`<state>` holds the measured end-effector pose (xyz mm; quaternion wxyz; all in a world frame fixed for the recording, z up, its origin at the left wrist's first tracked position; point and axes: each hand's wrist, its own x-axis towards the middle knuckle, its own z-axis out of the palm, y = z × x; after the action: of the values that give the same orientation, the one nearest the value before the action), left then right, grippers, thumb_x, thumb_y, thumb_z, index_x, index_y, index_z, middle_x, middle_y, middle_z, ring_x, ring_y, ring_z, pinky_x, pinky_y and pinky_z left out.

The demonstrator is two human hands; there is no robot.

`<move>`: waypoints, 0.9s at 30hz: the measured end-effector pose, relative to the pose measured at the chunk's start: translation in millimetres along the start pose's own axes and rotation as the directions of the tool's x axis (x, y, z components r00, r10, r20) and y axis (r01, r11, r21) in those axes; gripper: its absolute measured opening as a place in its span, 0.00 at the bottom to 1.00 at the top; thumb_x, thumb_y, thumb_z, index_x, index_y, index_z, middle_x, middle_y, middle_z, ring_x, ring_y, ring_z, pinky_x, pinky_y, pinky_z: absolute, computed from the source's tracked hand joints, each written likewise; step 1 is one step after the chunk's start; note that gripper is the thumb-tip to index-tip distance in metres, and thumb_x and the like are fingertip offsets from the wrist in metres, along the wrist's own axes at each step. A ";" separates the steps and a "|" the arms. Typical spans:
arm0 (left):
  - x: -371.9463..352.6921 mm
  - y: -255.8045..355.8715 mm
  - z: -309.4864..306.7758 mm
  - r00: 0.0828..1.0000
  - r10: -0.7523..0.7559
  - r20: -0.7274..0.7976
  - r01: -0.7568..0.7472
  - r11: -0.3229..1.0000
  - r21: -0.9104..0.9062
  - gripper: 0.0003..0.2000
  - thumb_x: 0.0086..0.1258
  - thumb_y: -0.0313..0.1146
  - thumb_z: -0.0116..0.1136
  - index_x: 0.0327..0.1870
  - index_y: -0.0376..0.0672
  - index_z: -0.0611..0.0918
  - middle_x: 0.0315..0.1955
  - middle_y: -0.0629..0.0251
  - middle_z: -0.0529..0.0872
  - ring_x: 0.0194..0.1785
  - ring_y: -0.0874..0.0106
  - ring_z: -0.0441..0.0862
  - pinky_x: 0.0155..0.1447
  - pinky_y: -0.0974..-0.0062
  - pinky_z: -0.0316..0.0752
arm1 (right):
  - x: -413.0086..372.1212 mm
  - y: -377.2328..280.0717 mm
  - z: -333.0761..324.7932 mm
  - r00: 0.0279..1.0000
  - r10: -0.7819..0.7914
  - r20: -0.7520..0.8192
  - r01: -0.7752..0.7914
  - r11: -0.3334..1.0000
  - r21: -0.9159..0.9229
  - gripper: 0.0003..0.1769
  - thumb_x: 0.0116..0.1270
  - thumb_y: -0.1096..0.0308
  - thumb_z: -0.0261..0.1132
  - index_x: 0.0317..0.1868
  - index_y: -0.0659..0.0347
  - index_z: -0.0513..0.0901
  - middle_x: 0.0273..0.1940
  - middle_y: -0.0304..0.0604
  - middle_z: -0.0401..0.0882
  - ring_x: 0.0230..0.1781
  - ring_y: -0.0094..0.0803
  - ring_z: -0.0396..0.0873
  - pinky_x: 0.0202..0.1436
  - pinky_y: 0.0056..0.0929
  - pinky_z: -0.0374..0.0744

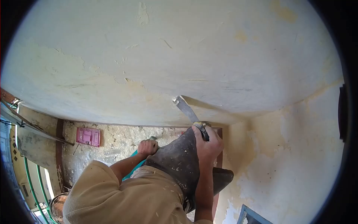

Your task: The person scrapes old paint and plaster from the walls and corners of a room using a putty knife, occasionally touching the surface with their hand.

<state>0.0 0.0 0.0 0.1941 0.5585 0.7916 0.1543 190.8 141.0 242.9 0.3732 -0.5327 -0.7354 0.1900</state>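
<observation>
My right hand is wrapped round the dark handle of a scraper. The scraper's grey blade points up and left, and its tip meets the pale wall, with bits of loose coating at the tip. My left hand is closed beside my dark trousers, near a small greenish end of something that I cannot make out. Flakes of coating dot the trousers.
A pink panel lies at the left against a patchy, peeling surface. Green rails and a rusty round container are at the lower left. A blue-grey frame shows at the lower right.
</observation>
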 end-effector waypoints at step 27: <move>-1.0 -6.8 7.9 0.998 0.045 -0.041 -0.045 0.999 0.005 0.13 0.61 0.39 0.51 0.20 0.43 0.80 0.21 0.52 0.82 0.28 0.54 0.82 0.35 0.58 0.76 | 0.4 -42.4 14.9 0.995 -0.061 0.073 0.060 0.998 0.016 0.12 0.53 0.64 0.74 0.30 0.65 0.83 0.25 0.46 0.81 0.23 0.41 0.79 0.28 0.32 0.76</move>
<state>-1.5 -2.9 -10.0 0.1732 0.5731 0.7830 0.1686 152.3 127.8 262.1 0.3552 -0.5002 -0.7632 0.2030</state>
